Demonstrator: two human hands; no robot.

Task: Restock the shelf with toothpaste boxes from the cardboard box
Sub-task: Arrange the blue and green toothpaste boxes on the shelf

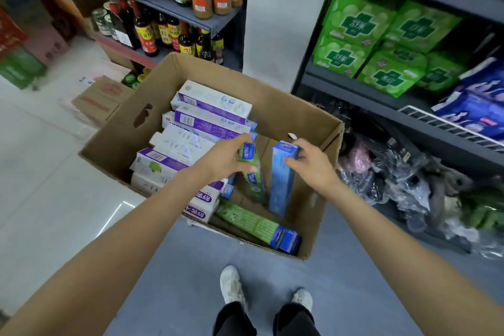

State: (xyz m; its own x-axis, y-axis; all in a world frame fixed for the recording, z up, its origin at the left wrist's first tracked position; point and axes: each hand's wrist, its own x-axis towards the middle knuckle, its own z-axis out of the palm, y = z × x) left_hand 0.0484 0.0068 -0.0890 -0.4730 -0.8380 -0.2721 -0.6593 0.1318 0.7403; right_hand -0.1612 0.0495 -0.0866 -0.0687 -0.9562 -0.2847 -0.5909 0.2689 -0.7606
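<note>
**Both hands in the carton, restocking barely begun**

Grey shop flooring point(174, 281) runs between two racks, and on it sits the open brown cardboard box point(286, 106), still well filled. Judging by that, most of the job is ahead: no toothpaste shows on the dark metal shelf point(362, 90) to the right, which carries green and blue soft packs instead.

The left hand point(226, 157) has its fingers curled round the top of an upright green toothpaste box point(252, 172); the right hand point(313, 163) grips the top of an upright light-blue toothpaste box point(281, 180). Both remain inside the carton.

Counting what shows: about ten white-and-purple toothpaste boxes point(215, 102) stacked on the left (the lower ones overlap, so that is rough), two green ones, including the one lying flat point(251, 219) at the near wall, and one light-blue. Two hands, one carton.
</note>
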